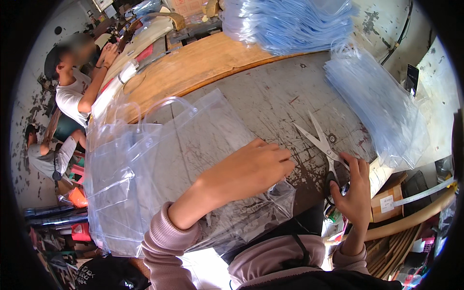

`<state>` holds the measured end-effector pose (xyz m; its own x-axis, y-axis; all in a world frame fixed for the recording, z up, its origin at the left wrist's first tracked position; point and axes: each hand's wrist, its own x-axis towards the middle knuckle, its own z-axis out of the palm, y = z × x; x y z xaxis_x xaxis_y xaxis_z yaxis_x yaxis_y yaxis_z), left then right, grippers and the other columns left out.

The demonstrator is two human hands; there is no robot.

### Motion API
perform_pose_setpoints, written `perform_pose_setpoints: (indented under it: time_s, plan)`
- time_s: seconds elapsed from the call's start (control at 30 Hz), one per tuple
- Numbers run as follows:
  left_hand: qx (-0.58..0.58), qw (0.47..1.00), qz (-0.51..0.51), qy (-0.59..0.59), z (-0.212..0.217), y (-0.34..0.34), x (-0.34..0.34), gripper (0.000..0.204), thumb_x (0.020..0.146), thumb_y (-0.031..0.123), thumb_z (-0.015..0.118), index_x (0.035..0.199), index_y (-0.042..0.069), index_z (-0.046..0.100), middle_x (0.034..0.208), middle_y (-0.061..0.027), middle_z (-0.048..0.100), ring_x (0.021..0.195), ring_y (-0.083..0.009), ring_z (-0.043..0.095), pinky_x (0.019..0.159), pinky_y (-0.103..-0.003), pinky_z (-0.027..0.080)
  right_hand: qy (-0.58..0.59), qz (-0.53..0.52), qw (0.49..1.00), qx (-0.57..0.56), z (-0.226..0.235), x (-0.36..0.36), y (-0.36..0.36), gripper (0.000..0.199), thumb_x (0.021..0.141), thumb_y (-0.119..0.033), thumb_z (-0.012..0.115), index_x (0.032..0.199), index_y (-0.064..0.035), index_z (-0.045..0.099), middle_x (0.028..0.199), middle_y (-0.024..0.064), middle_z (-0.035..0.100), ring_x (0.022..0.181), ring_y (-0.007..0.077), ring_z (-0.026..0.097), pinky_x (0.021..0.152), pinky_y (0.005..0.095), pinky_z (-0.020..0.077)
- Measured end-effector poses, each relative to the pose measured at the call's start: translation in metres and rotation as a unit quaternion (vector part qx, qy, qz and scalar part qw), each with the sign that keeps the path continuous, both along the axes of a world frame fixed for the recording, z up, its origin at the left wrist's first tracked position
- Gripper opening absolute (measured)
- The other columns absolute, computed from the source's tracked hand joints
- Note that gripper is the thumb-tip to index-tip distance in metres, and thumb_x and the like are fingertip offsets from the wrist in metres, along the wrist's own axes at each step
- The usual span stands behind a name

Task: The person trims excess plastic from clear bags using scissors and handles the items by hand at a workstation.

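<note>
My left hand (249, 166) reaches across a clear plastic bag (188, 140), its fingers curled closed at the bag's near right part. The bag lies flat on the worktable, with its looped tube handle (171, 100) toward the far side. More clear bags with handles (111, 164) lie beside and partly under it at the left. My right hand (355, 186) grips a pair of scissors (325, 147) by the black handles. The scissor blades are spread apart and point away from me, to the right of the bag and apart from it.
A tall stack of bluish clear plastic sheets or bags (295, 24) sits at the back. Another pile of clear bags (377, 106) lies at the right. A wooden board (193, 67) runs along the far side of the scratched worktable (280, 82). Two people are at the left.
</note>
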<state>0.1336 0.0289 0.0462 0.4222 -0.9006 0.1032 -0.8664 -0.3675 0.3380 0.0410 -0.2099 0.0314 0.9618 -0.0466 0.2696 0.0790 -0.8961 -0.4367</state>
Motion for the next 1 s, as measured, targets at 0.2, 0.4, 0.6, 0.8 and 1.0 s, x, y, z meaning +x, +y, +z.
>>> perform_pose_setpoints:
  time_s: [0.2, 0.4, 0.6, 0.8, 1.0]
  plan:
    - [-0.022, 0.999, -0.015, 0.021, -0.008, -0.006, -0.003, 0.010, 0.086, 0.017, 0.055, 0.088, 0.007, 0.053, 0.089, -0.0056, 0.050, 0.092, -0.0219, 0.051, 0.082, -0.036, 0.041, 0.020, -0.002, 1.000, 0.004, 0.000, 0.002, 0.003, 0.045, 0.070, -0.004, 0.063, 0.113, -0.0038, 0.052, 0.097, 0.0177, 0.050, 0.093, 0.0362, 0.050, 0.077, 0.0431, 0.0429]
    - [-0.076, 0.997, -0.018, -0.005, -0.022, -0.021, -0.025, 0.009, 0.082, 0.016, 0.057, 0.085, 0.008, 0.055, 0.090, -0.0053, 0.050, 0.091, -0.0212, 0.051, 0.079, -0.035, 0.040, -0.014, 0.003, 0.993, -0.120, 0.005, -0.003, 0.013, 0.033, 0.074, -0.006, 0.063, 0.107, -0.0036, 0.056, 0.097, 0.0154, 0.052, 0.092, 0.0347, 0.052, 0.075, 0.0423, 0.0446]
    - [-0.148, 0.983, 0.079, -0.078, -0.016, -0.019, -0.046, 0.013, 0.073, 0.014, 0.061, 0.084, 0.009, 0.056, 0.088, -0.0044, 0.050, 0.088, -0.0204, 0.052, 0.076, -0.035, 0.039, 0.129, 0.216, 0.953, 0.170, 0.009, -0.011, 0.029, 0.030, 0.071, -0.007, 0.070, 0.098, -0.0015, 0.060, 0.091, 0.0125, 0.058, 0.082, 0.0296, 0.057, 0.070, 0.0360, 0.0476]
    - [-0.216, 0.965, 0.118, -0.087, -0.039, -0.020, -0.065, 0.021, 0.070, 0.013, 0.064, 0.091, 0.009, 0.059, 0.084, -0.0026, 0.051, 0.082, -0.0183, 0.053, 0.068, -0.032, 0.038, 0.120, 0.165, 0.954, 0.217, -0.002, -0.013, 0.037, 0.016, 0.076, -0.001, 0.068, 0.090, 0.0009, 0.062, 0.081, 0.0103, 0.058, 0.066, 0.0212, 0.059, 0.057, 0.0285, 0.0479]
    - [-0.215, 0.963, 0.055, -0.151, -0.049, -0.012, -0.084, 0.021, 0.070, 0.014, 0.061, 0.091, 0.009, 0.061, 0.073, 0.0011, 0.051, 0.065, -0.0117, 0.052, 0.052, -0.024, 0.036, 0.132, 0.167, 0.954, 0.212, 0.000, -0.011, 0.034, 0.011, 0.076, 0.001, 0.067, 0.086, -0.0001, 0.063, 0.077, 0.0099, 0.058, 0.061, 0.0216, 0.058, 0.055, 0.0284, 0.0462]
